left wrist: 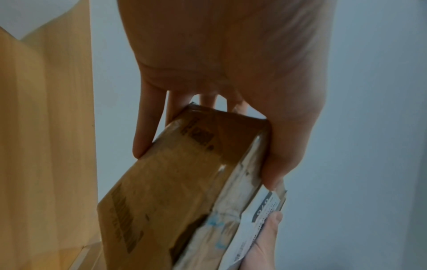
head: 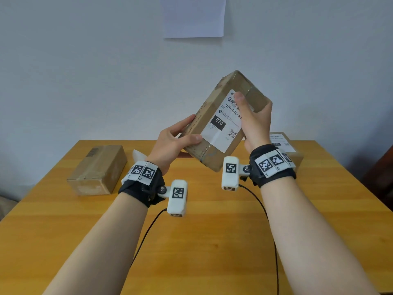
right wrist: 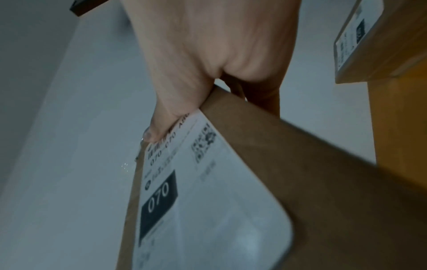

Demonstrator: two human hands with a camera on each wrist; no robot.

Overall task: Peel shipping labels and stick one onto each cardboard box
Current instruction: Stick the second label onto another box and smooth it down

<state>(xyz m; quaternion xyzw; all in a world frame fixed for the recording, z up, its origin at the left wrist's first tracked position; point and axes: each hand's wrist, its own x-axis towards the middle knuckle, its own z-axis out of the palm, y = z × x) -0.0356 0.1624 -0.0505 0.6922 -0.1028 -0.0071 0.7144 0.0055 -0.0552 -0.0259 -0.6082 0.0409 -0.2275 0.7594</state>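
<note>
While both hands hold it in the air above a wooden table (head: pixel 212 241), a cardboard box (head: pixel 214 133) sits tilted at the centre of the head view, its far end pointing toward one o'clock. A white shipping label (head: pixel 223 122) printed "070" covers its upper face. The left hand (head: pixel 170 143) grips the box's near end at nine o'clock, thumb on top, fingers curled underneath. The right hand (head: pixel 255 122) clasps the right edge at three o'clock, thumb pressed flat on the label, fingers wrapped behind. On the table, an unlabelled box (head: pixel 97 169) lies at nine o'clock, and a labelled box (head: pixel 282 143) lies at three o'clock, partly hidden behind the right wrist.
</note>
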